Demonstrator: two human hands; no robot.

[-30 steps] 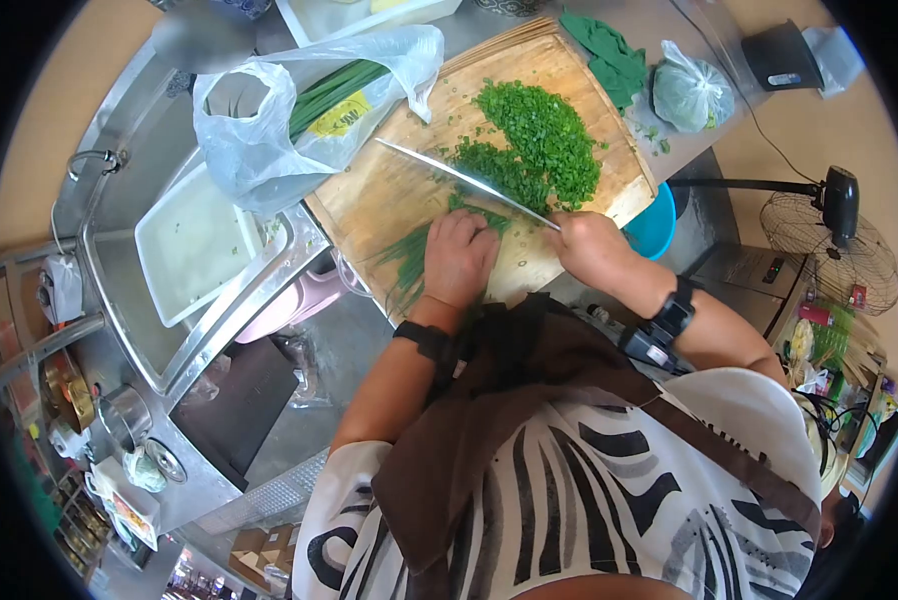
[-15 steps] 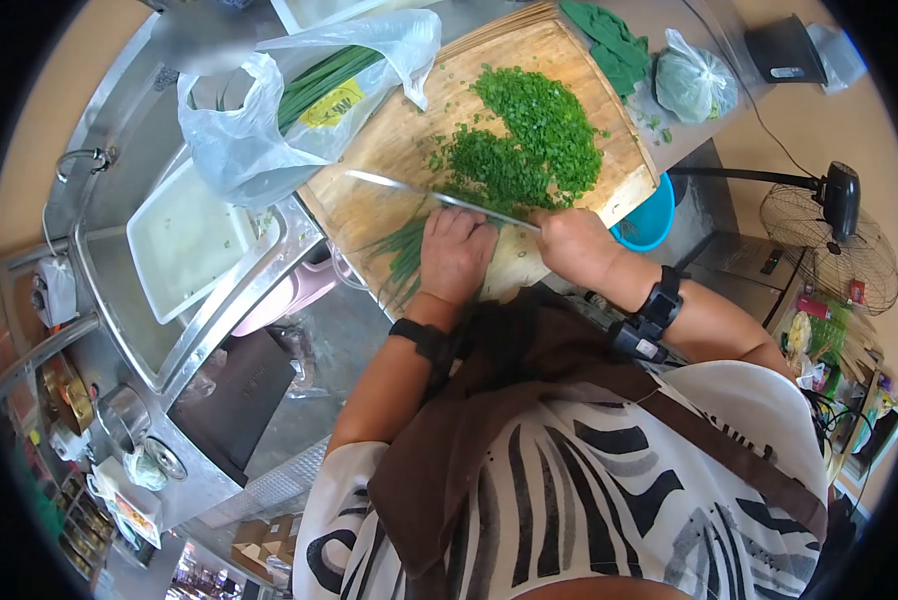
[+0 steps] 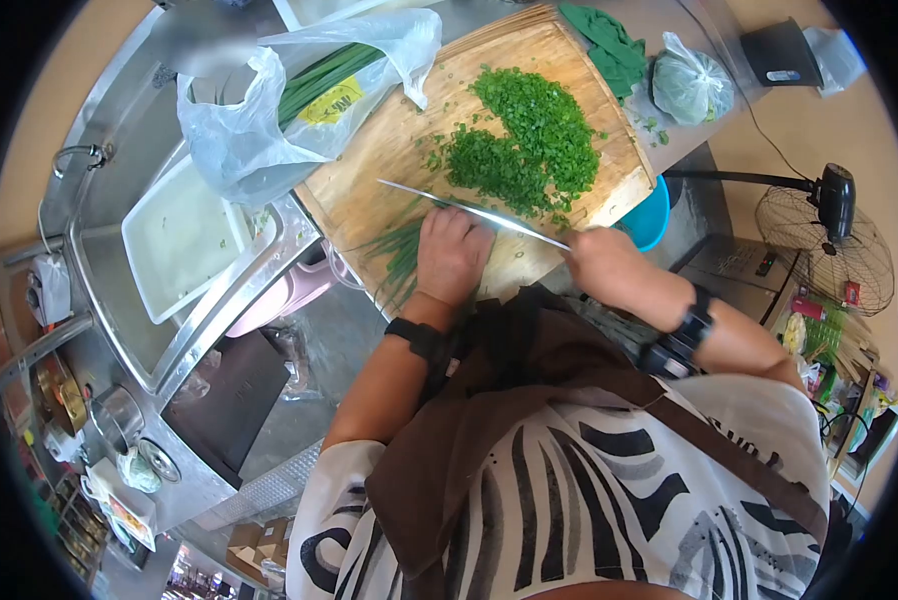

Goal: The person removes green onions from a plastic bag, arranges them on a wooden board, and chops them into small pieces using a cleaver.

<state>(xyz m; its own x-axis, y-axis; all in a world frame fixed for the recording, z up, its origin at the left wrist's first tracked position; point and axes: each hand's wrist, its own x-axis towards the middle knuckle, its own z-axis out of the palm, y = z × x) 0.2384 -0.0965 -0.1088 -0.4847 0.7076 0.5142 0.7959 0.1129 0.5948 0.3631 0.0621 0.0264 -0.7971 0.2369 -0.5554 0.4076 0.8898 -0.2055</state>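
My right hand (image 3: pixel 606 266) is closed round the handle of a long knife (image 3: pixel 479 211), whose blade points left across the wooden cutting board (image 3: pixel 354 185). Closed over a bunch of long green stalks (image 3: pixel 399 257), my left hand (image 3: pixel 451 250) presses them on the board's near part, its knuckles close beside the blade. Chopped greens (image 3: pixel 539 135) lie in a large heap beyond the knife. At the board's far left rests an open plastic bag (image 3: pixel 249 145) with more long stalks (image 3: pixel 324 83) in it.
Left of the board is a metal sink (image 3: pixel 119 290) holding a white tray (image 3: pixel 174 240). A green cloth (image 3: pixel 606 45) and a tied bag (image 3: pixel 691 82) lie beyond the board's right end. A blue bucket (image 3: pixel 649 218) stands below, near a fan (image 3: pixel 824 240).
My right hand has moved right and slightly toward me, drawing the knife with it. My left hand stays on the stalks almost in the same place.
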